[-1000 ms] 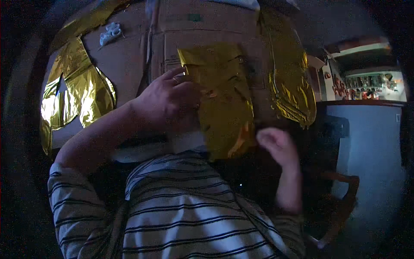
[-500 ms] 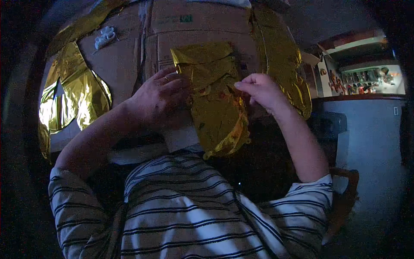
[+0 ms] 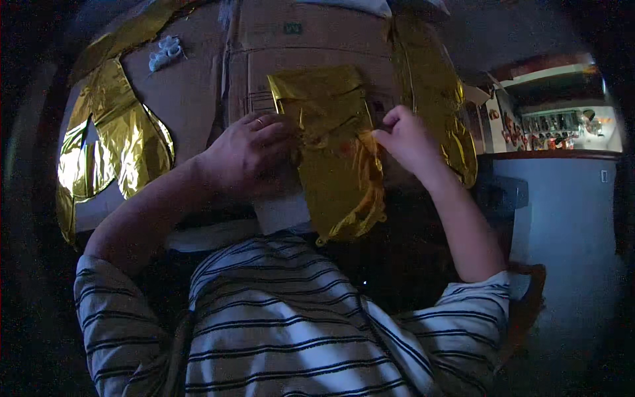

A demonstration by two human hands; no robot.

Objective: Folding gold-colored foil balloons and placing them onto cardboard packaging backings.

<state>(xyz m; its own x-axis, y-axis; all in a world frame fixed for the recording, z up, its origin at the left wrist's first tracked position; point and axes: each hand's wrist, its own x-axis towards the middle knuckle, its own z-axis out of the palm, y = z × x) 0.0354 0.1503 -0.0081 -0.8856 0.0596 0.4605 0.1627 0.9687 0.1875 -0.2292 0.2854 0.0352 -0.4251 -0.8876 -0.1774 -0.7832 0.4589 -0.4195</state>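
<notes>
A gold foil balloon (image 3: 331, 178), flat and creased, lies in front of me with its near end reaching over the cardboard's edge. Its far end is folded into a straight-edged flap, and small tabs show at the rounded near end. My right hand (image 3: 405, 139) pinches the balloon's right edge between thumb and fingers. At the left edge, my left hand (image 3: 254, 149) is bent over the foil; its fingertips are in shadow, so its grip is unclear. Another flat gold foil balloon (image 3: 132, 145) lies on the left, and more gold foil (image 3: 433, 86) lies on the right.
Flattened cardboard (image 3: 188, 86) covers the work surface. A small bundle of pale ribbon or string (image 3: 165, 53) rests at the far left. A chair (image 3: 526, 291) stands at the right, near a pale half-wall (image 3: 562, 205) with a lit area behind it. The room is dim.
My right hand has moved slightly right and down along the balloon's edge, still pinching. The foil's middle has shifted and smoothed a little. My left hand has slid slightly toward me.
</notes>
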